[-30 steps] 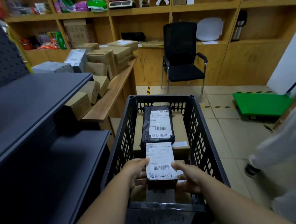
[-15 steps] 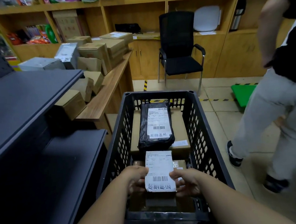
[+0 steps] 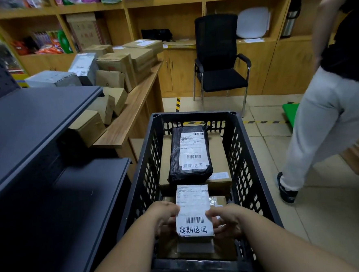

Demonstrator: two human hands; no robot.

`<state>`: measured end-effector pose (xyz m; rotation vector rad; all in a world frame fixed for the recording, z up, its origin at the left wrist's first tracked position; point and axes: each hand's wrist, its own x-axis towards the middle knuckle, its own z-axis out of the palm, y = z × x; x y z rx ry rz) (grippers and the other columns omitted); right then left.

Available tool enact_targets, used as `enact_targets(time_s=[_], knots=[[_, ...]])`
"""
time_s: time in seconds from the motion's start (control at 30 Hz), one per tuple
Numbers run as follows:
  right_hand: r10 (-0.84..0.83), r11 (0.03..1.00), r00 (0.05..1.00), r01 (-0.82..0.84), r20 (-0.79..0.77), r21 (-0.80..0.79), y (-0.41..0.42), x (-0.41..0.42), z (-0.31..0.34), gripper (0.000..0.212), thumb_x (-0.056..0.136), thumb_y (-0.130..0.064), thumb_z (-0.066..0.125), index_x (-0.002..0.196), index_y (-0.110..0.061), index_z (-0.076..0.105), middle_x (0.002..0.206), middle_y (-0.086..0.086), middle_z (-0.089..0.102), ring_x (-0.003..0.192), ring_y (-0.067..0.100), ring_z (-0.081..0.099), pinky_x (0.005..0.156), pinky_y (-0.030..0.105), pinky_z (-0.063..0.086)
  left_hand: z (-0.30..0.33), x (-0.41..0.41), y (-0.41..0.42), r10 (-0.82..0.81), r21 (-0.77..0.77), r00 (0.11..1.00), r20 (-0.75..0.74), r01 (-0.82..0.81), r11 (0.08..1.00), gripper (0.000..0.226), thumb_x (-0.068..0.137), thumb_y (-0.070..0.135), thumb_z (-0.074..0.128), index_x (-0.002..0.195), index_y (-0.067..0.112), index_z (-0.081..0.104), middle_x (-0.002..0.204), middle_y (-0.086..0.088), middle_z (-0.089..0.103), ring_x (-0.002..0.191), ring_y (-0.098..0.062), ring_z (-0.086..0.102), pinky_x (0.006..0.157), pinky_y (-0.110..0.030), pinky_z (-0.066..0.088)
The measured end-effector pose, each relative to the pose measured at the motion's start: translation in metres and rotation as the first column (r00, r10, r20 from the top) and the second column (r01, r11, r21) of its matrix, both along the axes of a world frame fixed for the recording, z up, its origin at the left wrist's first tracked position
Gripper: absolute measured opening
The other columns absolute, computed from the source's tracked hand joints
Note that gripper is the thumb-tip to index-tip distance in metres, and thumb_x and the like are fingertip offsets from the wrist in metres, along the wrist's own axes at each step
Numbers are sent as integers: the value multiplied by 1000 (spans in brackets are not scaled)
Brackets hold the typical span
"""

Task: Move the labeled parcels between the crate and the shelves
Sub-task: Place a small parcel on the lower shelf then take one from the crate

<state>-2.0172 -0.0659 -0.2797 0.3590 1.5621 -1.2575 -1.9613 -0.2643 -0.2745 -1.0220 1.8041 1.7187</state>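
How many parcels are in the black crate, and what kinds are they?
Parcels in the crate that show:
Black bag parcel: 1
Brown boxes: 2
Held parcel with white label: 1
Total: 4

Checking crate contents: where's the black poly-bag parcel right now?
Head view, centre: the black poly-bag parcel lies on a cardboard box at the far end of the black crate, beyond the labeled parcel both hands hold.
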Motion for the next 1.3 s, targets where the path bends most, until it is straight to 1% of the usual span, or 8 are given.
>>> enact_targets(time_s=[0.1, 0.17, 0.3, 0.43, 0.53, 0.73, 1.03, 1.3], knots=[[-43, 994, 994, 52, -96, 97, -1, 0, 5, 34, 80, -28, 66, 104, -6, 59, 100, 18, 64, 76, 24, 56, 71, 31, 51, 11, -1, 4, 56, -80, 996, -73, -62, 995, 22, 91, 18, 57, 108, 7, 64, 92, -7, 70, 80, -20, 66, 59, -25, 49], [-49, 966, 951, 123, -304, 228, -6, 2, 13, 40, 83, -44, 62, 101, -9, 59, 99, 13, 63, 75, 24, 58, 63, 31, 49, 20, -1, 3, -21, -326, 992, -128, -22, 945, 29, 92, 29, 56, 111, 8, 65, 89, -5, 65, 74, -17, 59, 60, -23, 43], [293, 839, 648, 179, -703, 515, -18, 8, 35, 37, 86, -50, 48, 72, -17, 59, 74, 2, 62, 68, 21, 58, 54, 26, 40, 40, 9, 2, -218, -800, 963, -156, 6, 600, 29, 93, 39, 50, 109, 18, 64, 108, -4, 65, 92, -20, 58, 71, -28, 44], [484, 800, 380, 172, -788, 574, -41, 24, 53, 36, 89, -38, 48, 115, -17, 62, 113, 4, 62, 104, 25, 58, 74, 32, 45, 55, 27, -4, -454, -984, 886, -91, -10, 179, 28, 93, 40, 45, 100, 18, 62, 101, 0, 63, 91, -20, 58, 69, -32, 41], [567, 784, 235, 140, -790, 604, -56, 40, 62, 35, 91, -36, 48, 117, -17, 60, 117, 3, 60, 108, 24, 55, 78, 34, 47, 62, 46, -13, -471, -1000, 882, -23, -15, 21, 30, 93, 42, 42, 96, 19, 61, 99, 0, 64, 91, -21, 59, 69, -33, 37], [650, 754, 21, 107, -759, 648, -81, 72, 73, 31, 92, -36, 48, 110, -14, 60, 110, 4, 59, 103, 26, 53, 74, 35, 45, 69, 92, -40, -393, -996, 919, -22, -53, -68, 32, 92, 44, 43, 98, 20, 63, 102, 2, 64, 95, -20, 56, 74, -33, 38], [603, 791, -195, 18, -774, 612, -125, 158, 81, 25, 91, -34, 47, 96, -14, 62, 102, 4, 61, 102, 26, 52, 73, 33, 43, 71, 206, -67, -217, -996, 976, -14, -33, -86, 35, 93, 44, 40, 101, 20, 64, 104, 0, 65, 96, -23, 58, 78, -34, 39], [558, 790, -285, -104, -780, 604, -147, 271, 81, 30, 92, -37, 48, 108, -16, 62, 111, 1, 61, 109, 23, 50, 83, 34, 44, 67, 346, -70, -73, -994, 996, 43, 36, -104, 37, 95, 46, 37, 103, 20, 64, 102, 1, 66, 95, -20, 59, 79, -32, 39]])
